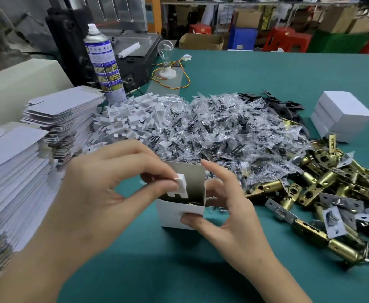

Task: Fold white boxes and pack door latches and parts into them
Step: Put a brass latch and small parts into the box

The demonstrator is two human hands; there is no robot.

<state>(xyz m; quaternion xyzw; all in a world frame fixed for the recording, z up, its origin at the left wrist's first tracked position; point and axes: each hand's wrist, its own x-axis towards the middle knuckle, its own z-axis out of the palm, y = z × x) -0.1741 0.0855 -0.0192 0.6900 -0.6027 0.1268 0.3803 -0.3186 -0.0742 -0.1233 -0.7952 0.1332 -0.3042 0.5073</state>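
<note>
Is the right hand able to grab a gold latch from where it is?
Probably yes. The latches lie just beside the right hand, with nothing between. But its fingers hold the box, so it would have to let go first.

The left hand (pixel 104 189) pinches a white insert (pixel 180 186) at the mouth of an open white box (pixel 172 215), which the right hand (pixel 229 213) holds on the green worktop (pixel 266 68). Beyond this grip lie bagged parts (pixel 222 127). To its right are brass latches (pixel 332 186), and to its left stacked flat boxes (pixel 11 182).
</note>
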